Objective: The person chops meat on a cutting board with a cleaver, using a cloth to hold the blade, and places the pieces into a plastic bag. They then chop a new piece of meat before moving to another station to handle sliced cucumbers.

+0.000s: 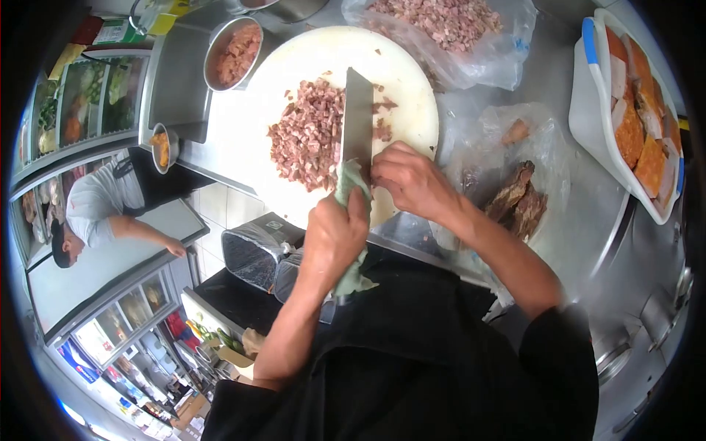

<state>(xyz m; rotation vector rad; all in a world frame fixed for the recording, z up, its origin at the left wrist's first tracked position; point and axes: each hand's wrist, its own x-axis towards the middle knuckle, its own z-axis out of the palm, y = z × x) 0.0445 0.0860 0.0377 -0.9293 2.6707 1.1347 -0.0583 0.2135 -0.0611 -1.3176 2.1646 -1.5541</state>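
Steel counter (pixel 596 191), white board (pixel 301 59) beneath cleaver (pixel 358 110), pale tiles (pixel 213 200)

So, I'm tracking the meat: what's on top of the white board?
Diced meat heaped on one side of the cleaver, scattered bits on the other. What the cleaver, left hand and right hand cover of the board can't be seen.

No wording can be read for certain, since the white lettering on the blue pack (pixel 76 360) at lower left is too small and blurred, as are the print on the green-and-white pack (pixel 110 31) at upper left and the pale mark on the black bin (pixel 254 253).
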